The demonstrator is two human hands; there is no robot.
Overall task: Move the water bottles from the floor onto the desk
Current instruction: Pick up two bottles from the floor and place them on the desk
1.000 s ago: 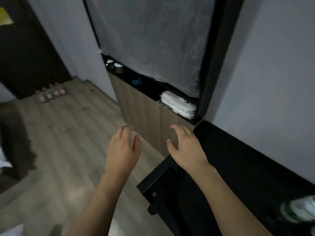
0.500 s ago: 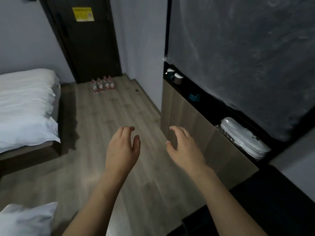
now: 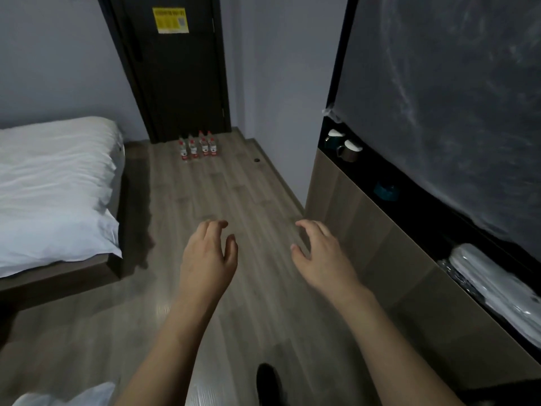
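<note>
Left hand and right hand were held out over the wood floor, fingers loosely spread, grasping nothing. Water bottles stood clustered far ahead, just before the dark door.

I stand in a hotel-like bedroom: a white-sheeted bed, a dark door bearing a yellow notice, mugs shelved beside wood flooring.

Water bottles too small: labels unreadable, count unclear.
</note>
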